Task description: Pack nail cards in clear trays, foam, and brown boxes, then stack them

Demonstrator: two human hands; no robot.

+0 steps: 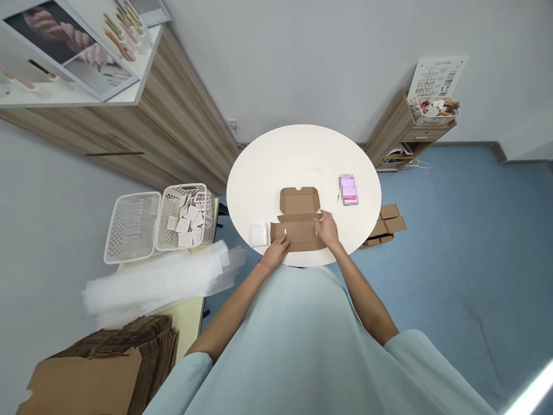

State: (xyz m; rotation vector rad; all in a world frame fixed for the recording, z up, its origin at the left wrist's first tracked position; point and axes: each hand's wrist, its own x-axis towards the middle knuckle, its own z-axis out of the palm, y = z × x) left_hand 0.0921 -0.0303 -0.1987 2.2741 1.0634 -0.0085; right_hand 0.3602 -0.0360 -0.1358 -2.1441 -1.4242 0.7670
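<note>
An unfolded brown cardboard mailer box (302,233) lies flat near the front edge of the round white table (311,153). Its lid panel spreads toward the far side, with a small notch in the top edge. At its lower left corner, my left hand (276,252) grips the side flap. My right hand (328,230) is closed around the right side, thumb on the panel and fingers by the flap. Just left of the box sits a folded white padded wrap (259,234). A purple and pink packet (348,190), blurred out, rests to the right.
On a side table at left are white baskets (181,216) with small cards, rolled white foam sheets (159,282) and a stack of flat cardboard (99,374). Folded cardboard boxes (384,226) lie right of the table. A wooden cabinet (185,109) and small shelf (395,129) flank the wall.
</note>
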